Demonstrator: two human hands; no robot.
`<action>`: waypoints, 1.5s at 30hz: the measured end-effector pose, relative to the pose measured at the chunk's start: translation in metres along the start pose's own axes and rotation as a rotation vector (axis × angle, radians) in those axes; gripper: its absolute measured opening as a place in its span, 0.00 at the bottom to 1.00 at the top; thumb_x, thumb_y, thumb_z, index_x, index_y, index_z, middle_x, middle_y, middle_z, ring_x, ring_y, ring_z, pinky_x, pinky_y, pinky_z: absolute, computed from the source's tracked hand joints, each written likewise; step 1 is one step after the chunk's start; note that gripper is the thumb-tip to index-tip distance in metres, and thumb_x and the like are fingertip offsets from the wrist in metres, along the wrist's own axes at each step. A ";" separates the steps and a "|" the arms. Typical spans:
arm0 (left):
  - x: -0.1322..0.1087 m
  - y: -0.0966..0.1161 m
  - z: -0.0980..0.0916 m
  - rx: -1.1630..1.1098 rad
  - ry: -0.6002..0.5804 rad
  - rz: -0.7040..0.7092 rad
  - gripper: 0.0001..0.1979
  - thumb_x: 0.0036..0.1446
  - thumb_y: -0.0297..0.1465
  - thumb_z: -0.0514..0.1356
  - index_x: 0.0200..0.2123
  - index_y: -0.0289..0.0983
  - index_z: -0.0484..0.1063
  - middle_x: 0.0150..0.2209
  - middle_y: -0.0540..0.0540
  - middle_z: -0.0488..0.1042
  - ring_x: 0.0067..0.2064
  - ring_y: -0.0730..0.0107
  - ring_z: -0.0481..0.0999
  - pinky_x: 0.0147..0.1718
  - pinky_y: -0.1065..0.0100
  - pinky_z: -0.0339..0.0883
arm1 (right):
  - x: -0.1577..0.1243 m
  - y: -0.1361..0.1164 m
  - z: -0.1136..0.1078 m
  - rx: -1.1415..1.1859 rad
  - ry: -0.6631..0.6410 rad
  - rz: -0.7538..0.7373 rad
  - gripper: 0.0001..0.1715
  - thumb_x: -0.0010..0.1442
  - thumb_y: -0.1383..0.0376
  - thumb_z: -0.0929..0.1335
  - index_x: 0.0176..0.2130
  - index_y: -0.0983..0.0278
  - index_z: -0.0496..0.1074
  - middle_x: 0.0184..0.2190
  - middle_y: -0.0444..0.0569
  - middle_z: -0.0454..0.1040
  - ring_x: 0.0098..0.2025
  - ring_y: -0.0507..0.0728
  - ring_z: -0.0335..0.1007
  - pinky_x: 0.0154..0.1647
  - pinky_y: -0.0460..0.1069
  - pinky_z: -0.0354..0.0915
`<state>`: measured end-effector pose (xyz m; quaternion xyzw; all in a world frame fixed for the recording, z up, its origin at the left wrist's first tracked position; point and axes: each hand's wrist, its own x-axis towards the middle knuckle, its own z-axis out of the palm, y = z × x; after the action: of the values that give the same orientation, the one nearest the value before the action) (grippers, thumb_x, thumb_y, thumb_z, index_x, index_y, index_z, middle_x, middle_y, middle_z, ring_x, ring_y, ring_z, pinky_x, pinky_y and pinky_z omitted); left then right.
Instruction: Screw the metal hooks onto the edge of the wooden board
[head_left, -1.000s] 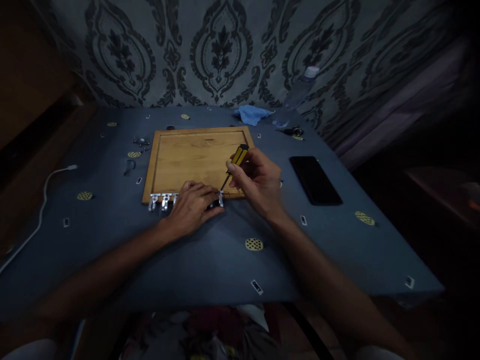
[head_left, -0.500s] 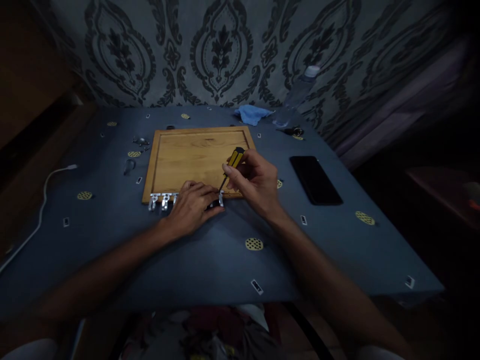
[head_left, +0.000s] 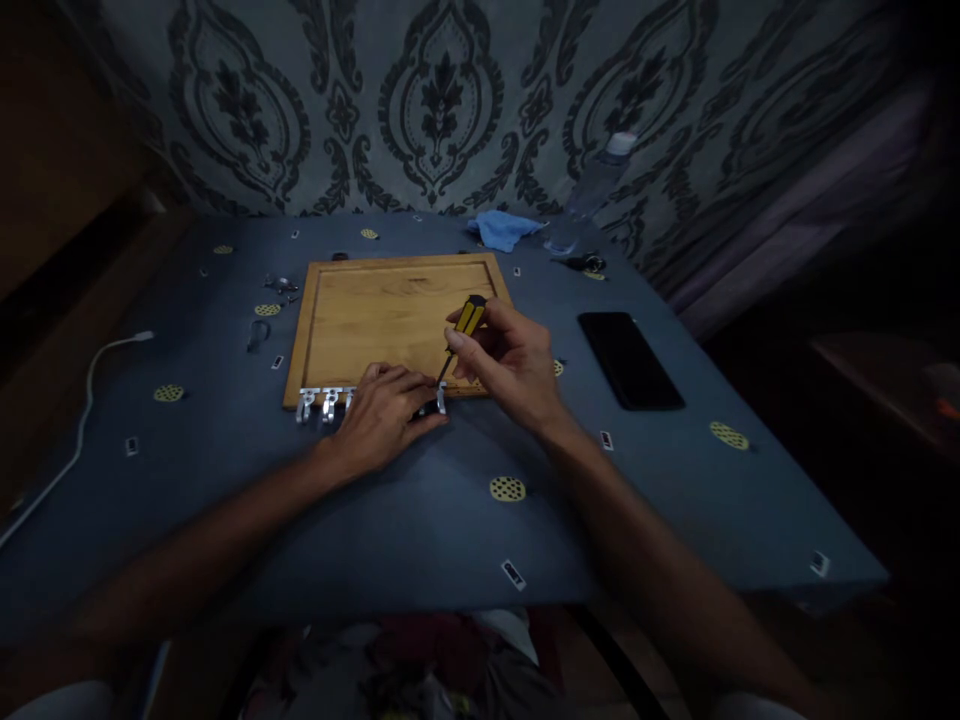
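A wooden board (head_left: 390,315) with a raised frame lies flat, several shiny metal hooks (head_left: 306,404) along its near edge. My right hand (head_left: 517,365) is closed around a screwdriver (head_left: 470,316) with a yellow and black handle. Its shaft slants down to the metal hook (head_left: 441,400) farthest right in the row. My left hand (head_left: 382,410) rests over the near edge of the board, thumb below and fingers above, closed at that same hook. The hand covers the middle of the row, and the screwdriver's tip is hard to see by the fingertips.
A black phone (head_left: 630,360) lies right of the board. Behind are a blue cloth (head_left: 504,230), a clear bottle (head_left: 592,200) and a small dark object (head_left: 585,262). Loose metal pieces (head_left: 280,284) lie left of the board, with a white cable (head_left: 90,385) farther left.
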<state>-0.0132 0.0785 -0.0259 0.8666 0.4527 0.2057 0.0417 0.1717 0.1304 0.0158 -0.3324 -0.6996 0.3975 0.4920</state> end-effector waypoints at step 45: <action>-0.001 0.000 0.001 -0.008 -0.006 -0.015 0.15 0.69 0.42 0.63 0.48 0.37 0.81 0.52 0.41 0.82 0.52 0.55 0.79 0.50 0.55 0.63 | -0.005 0.004 0.006 -0.147 0.182 -0.062 0.28 0.60 0.44 0.75 0.28 0.58 0.61 0.24 0.40 0.62 0.26 0.52 0.63 0.26 0.48 0.63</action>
<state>-0.0129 0.0780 -0.0271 0.8636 0.4581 0.2048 0.0482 0.1681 0.1266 0.0093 -0.3804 -0.6893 0.2978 0.5398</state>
